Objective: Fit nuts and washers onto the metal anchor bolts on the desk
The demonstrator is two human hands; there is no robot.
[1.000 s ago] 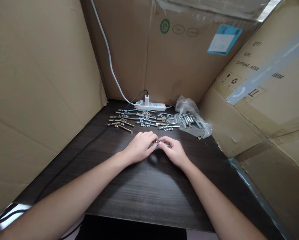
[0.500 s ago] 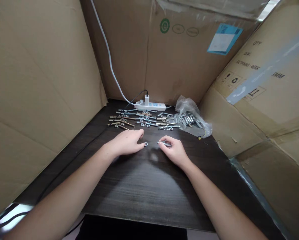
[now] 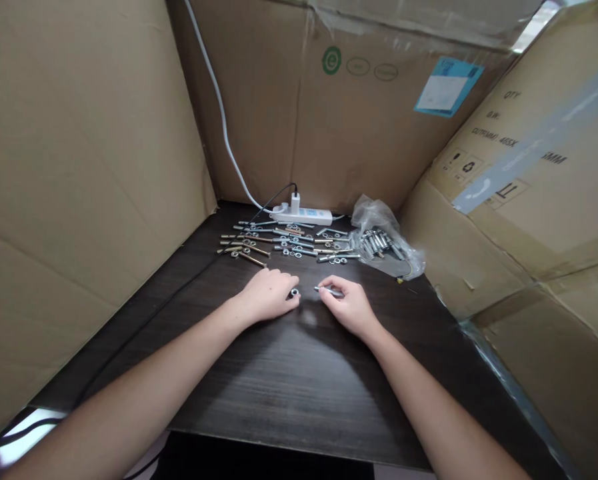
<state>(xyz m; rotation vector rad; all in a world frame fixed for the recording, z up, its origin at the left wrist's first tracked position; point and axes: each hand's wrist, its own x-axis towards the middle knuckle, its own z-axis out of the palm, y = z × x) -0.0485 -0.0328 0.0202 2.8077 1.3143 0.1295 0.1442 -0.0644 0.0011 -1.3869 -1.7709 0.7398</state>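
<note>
My left hand rests on the dark wooden table with fingers curled, its fingertips pinching a small metal nut. My right hand is closed around a silver bolt whose tip points left toward the nut. The two hands are a few centimetres apart. Behind them lie several bolts, nuts and washers laid out in rows.
A clear plastic bag of bolts lies at the back right. A white power strip with a plugged charger and white cable sits against the back cardboard wall. Cardboard boxes enclose left and right sides. A black cable runs along the left.
The hands were joined at the bolt; the left hand pulled away with the nut, set it on the table, then curled its fingers back onto it. The right hand stayed.
</note>
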